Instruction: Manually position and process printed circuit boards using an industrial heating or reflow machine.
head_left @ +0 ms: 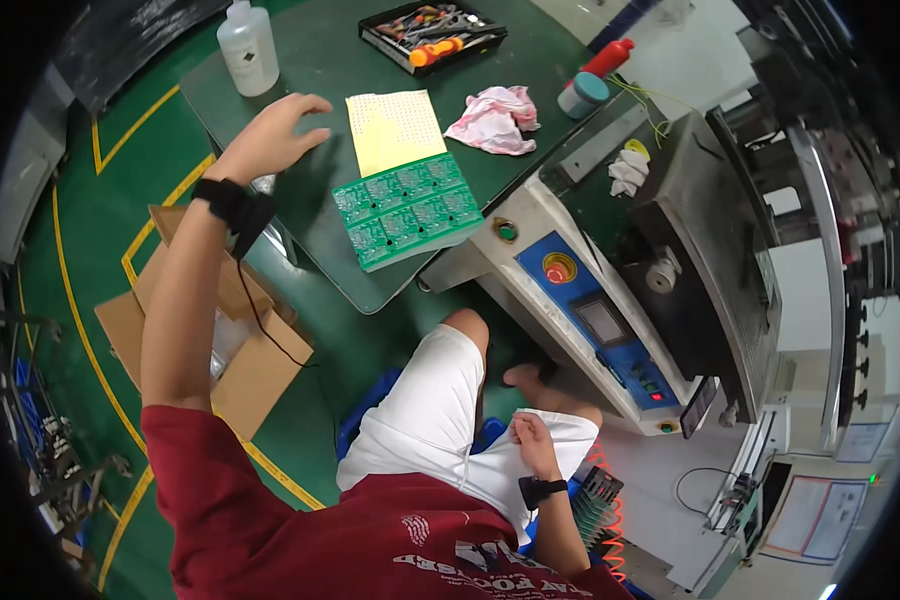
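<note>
My left hand (278,138) is over the green table, its thumb and fingers apart and nothing between them. Just right of its fingertips lies a yellow sheet (375,142) covered in rows of small pale marks. A stack of green circuit board panels (410,212) sits at the table's near edge, overlapping the sheet's lower end. My right hand (535,445) rests by my thigh on the white shorts, fingers curled in, with nothing seen in it. Both wrists wear black bands; a cable hangs from the left one.
A plastic bottle (248,50), a black tray of tools (432,38), a pink-stained cloth (496,120) and a teal-lidded jar (583,95) stand on the table. A machine with a blue control panel (598,318) is at right. An open cardboard box (260,385) sits on the floor at left.
</note>
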Demonstrator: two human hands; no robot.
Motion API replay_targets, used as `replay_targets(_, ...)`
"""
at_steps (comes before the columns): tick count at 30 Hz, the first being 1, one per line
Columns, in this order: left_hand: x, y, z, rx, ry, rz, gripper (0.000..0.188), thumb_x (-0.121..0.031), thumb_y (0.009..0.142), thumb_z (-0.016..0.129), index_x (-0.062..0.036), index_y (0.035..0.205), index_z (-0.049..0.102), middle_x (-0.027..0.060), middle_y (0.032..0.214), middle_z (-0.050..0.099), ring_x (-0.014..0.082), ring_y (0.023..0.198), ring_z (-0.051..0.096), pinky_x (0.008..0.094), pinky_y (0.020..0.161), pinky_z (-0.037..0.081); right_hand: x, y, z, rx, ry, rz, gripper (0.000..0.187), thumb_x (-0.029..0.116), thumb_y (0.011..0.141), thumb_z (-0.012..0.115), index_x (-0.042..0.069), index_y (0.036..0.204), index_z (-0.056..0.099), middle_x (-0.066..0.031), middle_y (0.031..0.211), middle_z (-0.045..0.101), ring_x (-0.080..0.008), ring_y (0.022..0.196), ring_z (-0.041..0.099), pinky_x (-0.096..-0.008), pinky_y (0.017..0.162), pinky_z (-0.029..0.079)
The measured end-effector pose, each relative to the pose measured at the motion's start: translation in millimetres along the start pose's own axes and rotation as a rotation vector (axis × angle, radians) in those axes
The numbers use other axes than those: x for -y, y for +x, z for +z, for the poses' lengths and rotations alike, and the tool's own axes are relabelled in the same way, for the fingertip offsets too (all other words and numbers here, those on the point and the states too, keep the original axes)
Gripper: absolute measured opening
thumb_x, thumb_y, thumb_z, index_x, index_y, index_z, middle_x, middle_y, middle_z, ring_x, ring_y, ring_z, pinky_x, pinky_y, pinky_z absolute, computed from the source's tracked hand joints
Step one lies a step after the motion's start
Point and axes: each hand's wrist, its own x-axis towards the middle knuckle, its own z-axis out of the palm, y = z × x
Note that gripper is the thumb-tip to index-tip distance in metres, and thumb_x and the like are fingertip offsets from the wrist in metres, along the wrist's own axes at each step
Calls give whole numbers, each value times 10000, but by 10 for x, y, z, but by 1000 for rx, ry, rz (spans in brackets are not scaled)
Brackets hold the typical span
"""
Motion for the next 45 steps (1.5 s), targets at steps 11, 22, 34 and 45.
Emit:
replay_targets(11, 207, 363, 675, -152, 121, 8, 487, -284, 822, 662, -61, 1230, 518, 131, 1220, 519, 313, 1164, 468, 395, 984, 370, 1690, 292, 397, -88, -192, -288, 221, 86, 953, 517, 2, 1156, 540, -50, 969, 603, -113, 867, 557, -243, 795, 458)
replay_targets(22, 290, 344, 650, -202, 21, -32, 435, -276, 810, 660, -73, 1181, 557, 96, 1221, 533, 282, 1157, 479, 359, 984, 371, 3409, 1509, 422, -261, -969, -606, 471, 195, 968, 480, 98, 1415, 371, -210, 1466, 317, -310, 1342, 342, -359, 1075, 296)
replay_targets(34, 186, 393, 615, -179, 2, -55, 390, -218, 799, 667, -72, 1146, 565, 103, 1185, 540, 291, 1118, 499, 354, 962, 386, 3609, 2850, -215, -737, -1338, -660, 711, 39, 836, 544, 142, 1464, 229, -402, 1329, 316, -522, 1154, 431, -482, 971, 377)
replay_targets(45, 178, 415, 617, -200, 8, -38, 390, -261, 789, 674, -78, 1119, 574, 85, 1169, 557, 292, 1103, 502, 374, 945, 399, 3678, 2982, -403, -700, -1035, -670, 193, -9, 801, 552, 14, 990, 518, -239, 891, 617, -413, 828, 614, -431, 743, 478)
